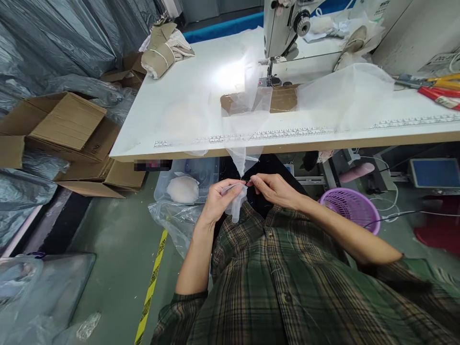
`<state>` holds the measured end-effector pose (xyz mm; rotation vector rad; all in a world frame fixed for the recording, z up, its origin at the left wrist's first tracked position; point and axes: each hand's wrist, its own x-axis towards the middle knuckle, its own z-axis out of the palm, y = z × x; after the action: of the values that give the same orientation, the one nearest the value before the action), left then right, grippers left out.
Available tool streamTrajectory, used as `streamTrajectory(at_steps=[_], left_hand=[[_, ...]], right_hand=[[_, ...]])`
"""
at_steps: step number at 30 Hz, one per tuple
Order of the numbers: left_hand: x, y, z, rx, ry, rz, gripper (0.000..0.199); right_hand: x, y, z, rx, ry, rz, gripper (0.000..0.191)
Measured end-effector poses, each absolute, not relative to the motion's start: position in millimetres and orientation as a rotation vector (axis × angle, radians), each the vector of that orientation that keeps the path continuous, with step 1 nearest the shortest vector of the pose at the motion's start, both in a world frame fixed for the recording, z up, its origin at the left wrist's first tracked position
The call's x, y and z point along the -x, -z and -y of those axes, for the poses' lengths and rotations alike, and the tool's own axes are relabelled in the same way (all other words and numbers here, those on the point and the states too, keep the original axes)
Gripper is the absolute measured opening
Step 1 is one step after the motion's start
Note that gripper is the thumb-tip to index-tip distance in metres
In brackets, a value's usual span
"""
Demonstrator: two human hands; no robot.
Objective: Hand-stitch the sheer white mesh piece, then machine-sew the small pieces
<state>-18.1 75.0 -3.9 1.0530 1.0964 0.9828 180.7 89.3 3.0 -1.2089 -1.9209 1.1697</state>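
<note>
Thin, see-through white fabric (236, 207) is in my left hand (224, 197), nipped between thumb and fingers, a soft folded tail hanging below them. It sits above my lap, just below the front edge of the table (143, 129). My right hand (253, 184) is beside it, thumb and forefinger drawn together; whether they have the fabric's edge or a thread, I can't tell, it's too small from here. A similar white strip (237, 122) drapes over the table edge, its jagged lower end tapering to a point just above my fingers.

Black ruler markings (266, 136) run along the table's front, the figures too fine to read. The label (436, 62) on the pale panel (406, 40) at right carries dark capitals, perhaps beginning "DOLA". A carton (68, 122) on my left has faint print I can't make out. Behind the strip stands the sewing machine (278, 31), and red- and yellow-handled tools (440, 96) lie at the table's right end.
</note>
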Motion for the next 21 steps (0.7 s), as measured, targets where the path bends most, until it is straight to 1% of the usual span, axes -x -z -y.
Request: streamTrajectory(at_steps=[4, 7, 10, 13, 18, 21], left_hand=[[19, 4, -74, -1.095, -0.974, -1.130, 0.031], [18, 4, -73, -1.078, -0.985, -1.165, 0.032], [17, 2, -73, -1.051, -0.999, -1.167, 0.030], [17, -1, -72, -1.067, -0.986, -1.161, 0.028], [18, -2, -70, -1.127, -0.920, -1.164, 0.028], [18, 3, -70, -1.156, -0.888, -1.156, 0.029]], right_hand=[[-171, -2, -97, 1.141, -1.125, 1.943, 0.048], [-169, 2, -97, 1.176, -1.094, 1.897, 0.049], [-172, 7, -92, 1.216, -1.157, 1.854, 0.050], [-171, 9, -86, 1.179, -1.213, 1.869, 0.049], [-164, 12, -85, 1.169, -1.122, 1.895, 0.046], [-168, 15, -80, 1.178, -1.131, 1.864, 0.044]])
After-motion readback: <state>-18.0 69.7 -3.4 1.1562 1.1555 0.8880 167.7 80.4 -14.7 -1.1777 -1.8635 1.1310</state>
